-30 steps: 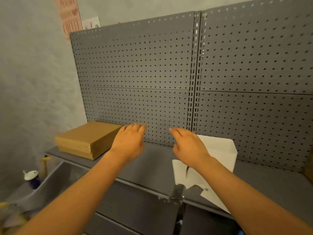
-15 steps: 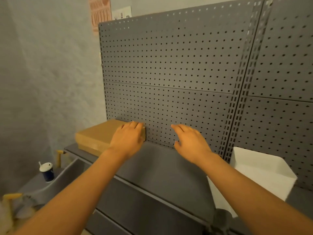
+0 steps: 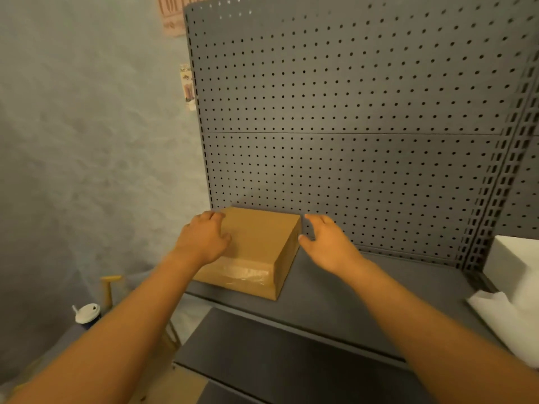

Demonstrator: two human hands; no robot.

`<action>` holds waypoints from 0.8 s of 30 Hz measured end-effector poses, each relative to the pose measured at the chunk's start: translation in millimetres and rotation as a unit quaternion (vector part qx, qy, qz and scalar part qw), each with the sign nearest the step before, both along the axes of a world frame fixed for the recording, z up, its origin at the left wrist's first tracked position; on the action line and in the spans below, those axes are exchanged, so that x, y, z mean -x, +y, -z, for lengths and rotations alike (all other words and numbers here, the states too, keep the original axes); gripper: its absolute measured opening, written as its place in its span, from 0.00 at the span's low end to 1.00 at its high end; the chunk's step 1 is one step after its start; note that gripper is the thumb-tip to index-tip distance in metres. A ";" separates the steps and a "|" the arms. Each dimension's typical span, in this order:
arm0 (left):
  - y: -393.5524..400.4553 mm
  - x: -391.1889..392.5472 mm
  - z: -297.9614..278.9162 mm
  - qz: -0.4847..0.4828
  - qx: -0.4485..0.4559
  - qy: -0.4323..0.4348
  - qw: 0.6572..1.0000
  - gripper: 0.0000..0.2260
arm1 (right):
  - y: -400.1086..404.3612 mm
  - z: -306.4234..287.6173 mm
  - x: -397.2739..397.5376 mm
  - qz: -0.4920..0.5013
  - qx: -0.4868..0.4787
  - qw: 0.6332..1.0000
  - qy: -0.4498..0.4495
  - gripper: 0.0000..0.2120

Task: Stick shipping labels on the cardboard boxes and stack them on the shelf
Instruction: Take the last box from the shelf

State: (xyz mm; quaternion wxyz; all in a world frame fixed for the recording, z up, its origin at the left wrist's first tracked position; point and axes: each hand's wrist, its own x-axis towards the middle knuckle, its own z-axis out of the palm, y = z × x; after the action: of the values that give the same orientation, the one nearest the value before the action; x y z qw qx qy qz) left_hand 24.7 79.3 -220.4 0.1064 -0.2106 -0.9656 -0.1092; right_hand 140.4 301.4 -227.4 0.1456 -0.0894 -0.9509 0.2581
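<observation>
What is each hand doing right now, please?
Left hand: open, fingers resting on top of the cardboard box.
Right hand: open, holding nothing, beside the box's right edge.

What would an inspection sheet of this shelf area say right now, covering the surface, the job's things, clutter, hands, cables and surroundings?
Surface: grey metal shelf, pegboard back panel.
Job's things: cardboard box at the shelf's left end, clear tape on top; no label visible.
Clutter: white bin and white sheet at right.
Hands: left hand rests on the box top; right hand open beside the box's right side.
Cables: nothing seen.
Surroundings: grey wall, posters, lidded cup lower left.
</observation>
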 end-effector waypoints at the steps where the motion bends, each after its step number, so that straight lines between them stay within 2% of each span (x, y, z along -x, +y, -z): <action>1: -10.4 8.8 2.5 -0.003 -0.005 -0.012 1.000 0.25 | -9.4 3.7 7.1 0.009 0.016 1.000 -0.009 0.25; 6: -41.6 51.2 17.1 -0.012 -0.042 -0.090 0.995 0.25 | -41.2 23.0 35.5 0.056 0.132 0.988 -0.056 0.25; 9: -44.5 68.5 26.2 -0.019 -0.089 -0.154 0.984 0.26 | -50.3 36.4 49.0 0.089 0.198 0.974 -0.064 0.30; 13: -43.4 84.8 38.0 -0.033 -0.139 -0.195 0.970 0.25 | -55.8 48.8 61.0 0.116 0.255 0.956 -0.087 0.32; 18: -43.9 98.0 43.3 -0.066 -0.183 -0.217 0.957 0.28 | -61.2 59.3 66.6 0.108 0.368 0.920 -0.084 0.27; 21: -41.7 100.7 39.2 -0.071 -0.235 -0.245 0.938 0.16 | -60.4 59.4 63.3 0.086 0.391 0.914 -0.066 0.21; 24: -38.0 95.6 34.6 -0.069 -0.299 -0.244 0.920 0.10 | -54.5 53.3 55.5 0.092 0.385 0.917 -0.047 0.24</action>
State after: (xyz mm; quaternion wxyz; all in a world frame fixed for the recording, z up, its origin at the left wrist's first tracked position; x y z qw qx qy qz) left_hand -70.8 41.2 -255.0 -0.0676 -0.0688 -0.8962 -0.4331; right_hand 84.9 246.9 -280.7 0.0785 -0.2376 -0.7715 0.5849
